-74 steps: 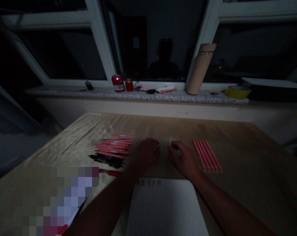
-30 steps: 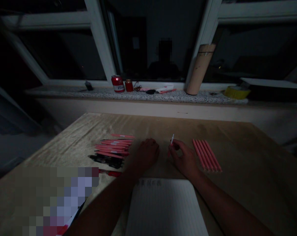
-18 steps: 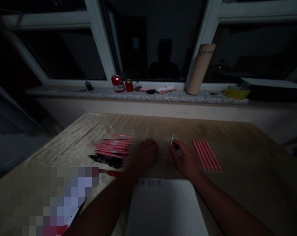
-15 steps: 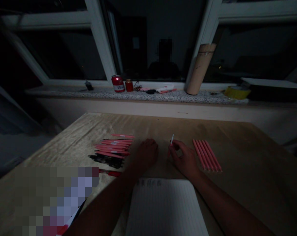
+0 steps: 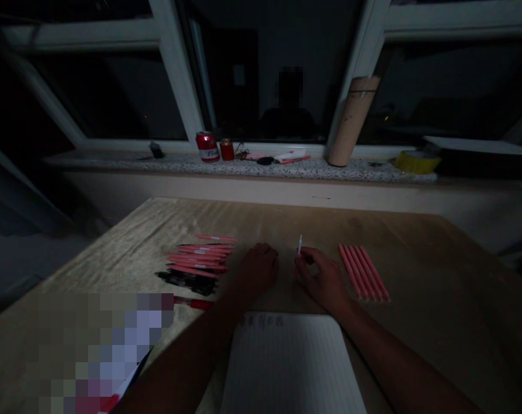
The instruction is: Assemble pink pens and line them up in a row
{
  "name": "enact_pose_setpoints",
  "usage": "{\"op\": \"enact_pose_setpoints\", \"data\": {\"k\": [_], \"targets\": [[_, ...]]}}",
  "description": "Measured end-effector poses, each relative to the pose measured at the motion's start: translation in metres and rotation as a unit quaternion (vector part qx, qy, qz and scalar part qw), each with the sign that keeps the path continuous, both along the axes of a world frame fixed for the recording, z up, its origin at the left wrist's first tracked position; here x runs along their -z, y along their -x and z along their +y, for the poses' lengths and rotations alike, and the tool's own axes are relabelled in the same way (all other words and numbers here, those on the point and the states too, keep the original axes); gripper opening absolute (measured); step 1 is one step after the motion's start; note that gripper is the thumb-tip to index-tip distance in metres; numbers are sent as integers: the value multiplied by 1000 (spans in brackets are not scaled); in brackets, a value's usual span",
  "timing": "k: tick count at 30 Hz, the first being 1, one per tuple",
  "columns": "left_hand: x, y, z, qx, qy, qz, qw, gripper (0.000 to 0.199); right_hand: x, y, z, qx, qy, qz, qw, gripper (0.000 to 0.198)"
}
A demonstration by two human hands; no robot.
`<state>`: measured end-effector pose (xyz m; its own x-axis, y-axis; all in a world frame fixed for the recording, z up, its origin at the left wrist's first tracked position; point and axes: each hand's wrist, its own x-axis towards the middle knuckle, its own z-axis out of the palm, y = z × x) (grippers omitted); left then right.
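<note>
My right hand (image 5: pixel 323 276) pinches a slim pen (image 5: pixel 299 246) between thumb and fingertips. Its thin white end points up, and my fingers cover most of the rest. My left hand (image 5: pixel 259 267) rests on the table with its fingers curled in, and no object shows in it. Left of that hand lies a loose pile of pink pens (image 5: pixel 200 257), with black pens (image 5: pixel 189 282) at its near side. A single pink pen (image 5: pixel 215 238) lies just beyond the pile. Several pink pens (image 5: pixel 363 273) lie side by side in a neat row to the right of my right hand.
A lined notebook (image 5: pixel 293 368) lies in front of me between my forearms. A red pen (image 5: pixel 194 303) is partly behind my left forearm. On the windowsill (image 5: pixel 239 168) stand a red can (image 5: pixel 207 147), a small red jar (image 5: pixel 227 150), a tall tube (image 5: pixel 353 122) and yellow tape (image 5: pixel 416 162).
The pen in my right hand has tipped from a slight rightward lean to nearly upright, and its top has shifted a little left. My left hand has stayed in place.
</note>
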<state>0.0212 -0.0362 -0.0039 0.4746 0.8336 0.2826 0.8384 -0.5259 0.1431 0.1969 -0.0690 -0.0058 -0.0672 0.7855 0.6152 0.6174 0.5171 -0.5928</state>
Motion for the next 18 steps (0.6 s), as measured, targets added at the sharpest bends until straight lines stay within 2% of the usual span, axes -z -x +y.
{"op": "enact_pose_setpoints", "data": {"k": [10,18], "targets": [[-1,1,-3,-37,1,32,999,18,-1,-1,0,-6,13,-11,1000,20],[-7,-1,-5,-71,42,26,996,20,1,0,1,-8,-2,-6,1000,18]]}}
